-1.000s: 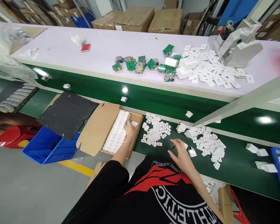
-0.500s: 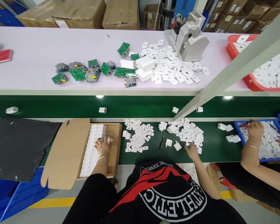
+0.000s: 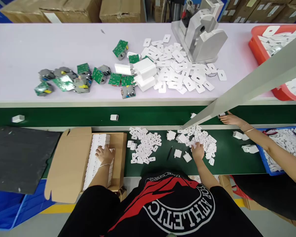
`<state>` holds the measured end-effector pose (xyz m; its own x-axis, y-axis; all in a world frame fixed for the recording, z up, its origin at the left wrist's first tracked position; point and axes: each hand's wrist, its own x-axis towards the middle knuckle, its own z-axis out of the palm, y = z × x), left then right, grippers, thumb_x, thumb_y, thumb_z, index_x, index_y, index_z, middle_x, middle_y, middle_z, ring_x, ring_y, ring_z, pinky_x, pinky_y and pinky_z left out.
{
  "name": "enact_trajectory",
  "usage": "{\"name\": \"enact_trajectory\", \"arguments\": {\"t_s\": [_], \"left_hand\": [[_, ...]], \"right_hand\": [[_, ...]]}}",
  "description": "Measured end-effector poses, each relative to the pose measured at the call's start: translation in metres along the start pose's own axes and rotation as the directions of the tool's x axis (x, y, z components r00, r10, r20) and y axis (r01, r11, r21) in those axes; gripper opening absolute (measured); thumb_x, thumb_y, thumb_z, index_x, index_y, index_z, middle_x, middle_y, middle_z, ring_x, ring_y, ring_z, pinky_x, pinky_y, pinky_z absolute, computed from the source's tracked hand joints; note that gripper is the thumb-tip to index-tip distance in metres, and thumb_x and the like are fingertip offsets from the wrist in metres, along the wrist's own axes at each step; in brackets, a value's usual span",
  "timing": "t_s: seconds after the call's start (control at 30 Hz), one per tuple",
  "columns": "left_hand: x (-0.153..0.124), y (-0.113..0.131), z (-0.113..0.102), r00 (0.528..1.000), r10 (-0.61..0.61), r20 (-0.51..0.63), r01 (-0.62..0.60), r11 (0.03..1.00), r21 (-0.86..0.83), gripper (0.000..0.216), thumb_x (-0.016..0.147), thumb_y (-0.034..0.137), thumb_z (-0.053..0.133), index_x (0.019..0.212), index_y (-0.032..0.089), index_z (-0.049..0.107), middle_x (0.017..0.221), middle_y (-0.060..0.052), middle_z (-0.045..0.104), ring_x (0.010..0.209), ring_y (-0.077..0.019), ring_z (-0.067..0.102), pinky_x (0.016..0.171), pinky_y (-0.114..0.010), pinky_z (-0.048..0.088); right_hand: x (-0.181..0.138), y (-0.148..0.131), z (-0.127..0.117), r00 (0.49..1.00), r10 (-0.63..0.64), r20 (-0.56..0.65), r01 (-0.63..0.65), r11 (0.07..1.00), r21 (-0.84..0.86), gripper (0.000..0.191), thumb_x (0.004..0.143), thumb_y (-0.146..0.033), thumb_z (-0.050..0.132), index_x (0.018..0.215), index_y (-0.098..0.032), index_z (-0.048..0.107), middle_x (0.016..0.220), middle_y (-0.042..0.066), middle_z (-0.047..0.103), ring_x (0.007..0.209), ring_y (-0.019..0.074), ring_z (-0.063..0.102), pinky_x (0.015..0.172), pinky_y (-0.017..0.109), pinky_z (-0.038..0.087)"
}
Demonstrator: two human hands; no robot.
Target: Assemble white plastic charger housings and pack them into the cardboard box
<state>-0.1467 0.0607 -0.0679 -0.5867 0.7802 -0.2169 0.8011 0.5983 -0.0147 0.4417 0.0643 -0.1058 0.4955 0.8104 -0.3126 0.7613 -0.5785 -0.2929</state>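
Note:
My left hand is inside the open cardboard box, its fingers curled on a white charger casing at the end of the packed rows of white casings. The fingers partly hide that casing. At the near edge of a pile of small white plates, my right hand pinches at a plate, mostly covered by the fingers. Left of this hand lie two white casings and a black pen-like tool. A second pile of white plates lies between my hands.
A co-worker's hand reaches to the green strip beyond the slanted post; their blue tray holds white parts. On the shelf are circuit boards, white plates, a metal fixture and a red tray.
My left hand has lowered the casing onto the packed rows. My right hand has moved left and farther into the plate pile. The co-worker's hand left the blue tray for the green strip.

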Motion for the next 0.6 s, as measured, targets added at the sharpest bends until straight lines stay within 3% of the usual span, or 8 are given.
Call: {"name": "enact_trajectory", "arguments": {"t_s": [0.13, 0.2, 0.23, 0.33, 0.4, 0.47, 0.53, 0.6], "left_hand": [[-0.024, 0.045, -0.003, 0.989, 0.089, -0.118, -0.098, 0.992, -0.074, 0.049, 0.093, 0.027, 0.048, 0.133, 0.000, 0.056, 0.138, -0.034, 0.047, 0.129, -0.0481, 0.048, 0.101, -0.061, 0.043], [-0.047, 0.086, -0.001, 0.964, 0.233, -0.126, -0.248, 0.962, -0.118, 0.046, 0.095, 0.029, 0.049, 0.132, 0.003, 0.058, 0.132, -0.029, 0.052, 0.126, -0.0425, 0.053, 0.103, -0.055, 0.046], [-0.061, 0.111, 0.001, 0.927, 0.357, -0.117, -0.372, 0.915, -0.157, 0.045, 0.095, 0.030, 0.051, 0.132, 0.006, 0.059, 0.131, -0.027, 0.053, 0.126, -0.0396, 0.054, 0.104, -0.052, 0.047], [-0.102, 0.195, 0.001, 0.765, 0.636, -0.099, -0.640, 0.734, -0.227, 0.052, 0.092, 0.037, 0.065, 0.141, 0.019, 0.058, 0.139, -0.018, 0.056, 0.130, -0.0330, 0.056, 0.109, -0.045, 0.047], [-0.119, 0.247, -0.005, 0.545, 0.834, -0.091, -0.826, 0.514, -0.232, 0.064, 0.093, 0.036, 0.067, 0.153, 0.018, 0.049, 0.149, -0.019, 0.052, 0.137, -0.0372, 0.050, 0.115, -0.051, 0.041], [-0.126, 0.288, -0.014, 0.371, 0.928, -0.029, -0.907, 0.355, -0.226, 0.071, 0.092, 0.032, 0.070, 0.156, 0.017, 0.045, 0.157, -0.020, 0.048, 0.145, -0.0408, 0.043, 0.119, -0.056, 0.034], [-0.123, 0.312, -0.024, 0.287, 0.958, 0.016, -0.930, 0.282, -0.234, 0.062, 0.090, 0.025, 0.072, 0.148, 0.016, 0.055, 0.151, -0.019, 0.057, 0.144, -0.0399, 0.045, 0.121, -0.056, 0.030], [-0.117, 0.322, -0.034, 0.242, 0.969, 0.040, -0.937, 0.244, -0.249, 0.047, 0.089, 0.020, 0.073, 0.136, 0.016, 0.066, 0.138, -0.017, 0.067, 0.137, -0.0368, 0.052, 0.122, -0.054, 0.029]], "right_hand": [[-0.003, 0.003, 0.005, 0.999, 0.013, -0.052, -0.008, 0.996, 0.086, 0.032, 0.094, -0.042, 0.051, 0.113, -0.019, 0.062, 0.112, 0.017, 0.061, 0.107, 0.0342, 0.058, 0.079, 0.041, 0.049], [-0.011, 0.005, 0.004, 0.997, 0.015, -0.080, -0.003, 0.990, 0.142, 0.031, 0.093, -0.042, 0.052, 0.110, -0.019, 0.062, 0.108, 0.016, 0.062, 0.105, 0.0339, 0.058, 0.081, 0.042, 0.049], [-0.015, 0.006, 0.002, 0.996, 0.014, -0.091, 0.002, 0.985, 0.171, 0.031, 0.092, -0.043, 0.052, 0.109, -0.019, 0.062, 0.108, 0.016, 0.062, 0.102, 0.0332, 0.058, 0.081, 0.043, 0.049], [-0.032, 0.008, -0.006, 0.995, -0.002, -0.105, 0.030, 0.963, 0.267, 0.035, 0.091, -0.045, 0.052, 0.109, -0.018, 0.062, 0.109, 0.016, 0.062, 0.090, 0.0288, 0.061, 0.077, 0.041, 0.051], [-0.043, 0.007, -0.013, 0.994, -0.019, -0.105, 0.053, 0.941, 0.335, 0.038, 0.091, -0.048, 0.051, 0.110, -0.017, 0.063, 0.110, 0.016, 0.061, 0.082, 0.0255, 0.061, 0.074, 0.040, 0.052], [-0.054, 0.006, -0.021, 0.994, -0.035, -0.107, 0.075, 0.912, 0.402, 0.042, 0.092, -0.053, 0.049, 0.109, -0.017, 0.064, 0.111, 0.017, 0.062, 0.079, 0.0241, 0.062, 0.073, 0.040, 0.053], [-0.063, 0.004, -0.030, 0.993, -0.042, -0.112, 0.091, 0.878, 0.470, 0.046, 0.093, -0.058, 0.048, 0.104, -0.017, 0.066, 0.110, 0.017, 0.063, 0.081, 0.0248, 0.063, 0.074, 0.041, 0.054], [-0.072, 0.002, -0.039, 0.992, -0.044, -0.117, 0.100, 0.835, 0.541, 0.051, 0.092, -0.063, 0.047, 0.101, -0.017, 0.067, 0.107, 0.018, 0.066, 0.083, 0.0260, 0.064, 0.074, 0.041, 0.055]]}}
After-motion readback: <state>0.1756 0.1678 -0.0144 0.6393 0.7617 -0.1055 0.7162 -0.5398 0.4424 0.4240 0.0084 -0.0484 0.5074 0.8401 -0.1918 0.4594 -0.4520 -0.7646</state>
